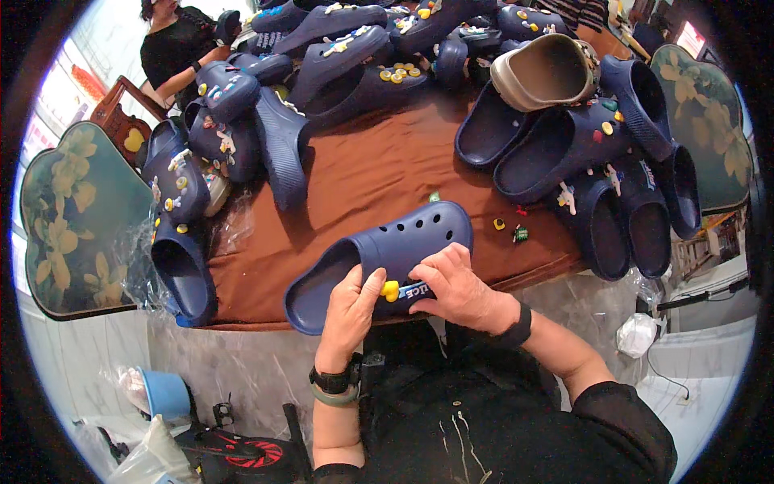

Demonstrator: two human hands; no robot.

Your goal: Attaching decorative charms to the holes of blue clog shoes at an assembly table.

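A navy blue clog with round vent holes lies tilted at the table's near edge, its toe to the right. My left hand grips the near side of its opening, thumb beside a yellow charm. Next to that charm sits a blue-and-white lettered charm on the clog's near side. My right hand closes thumb and fingers around the right end of the lettered charm; the fingertips are partly hidden. Loose small charms, one yellow and black and one green, lie right of the clog.
A brown cloth covers the table. Piles of decorated navy clogs line its far side and both ends. A taupe clog tops the right pile. Patterned chair backs flank the table. Another person stands at the far left.
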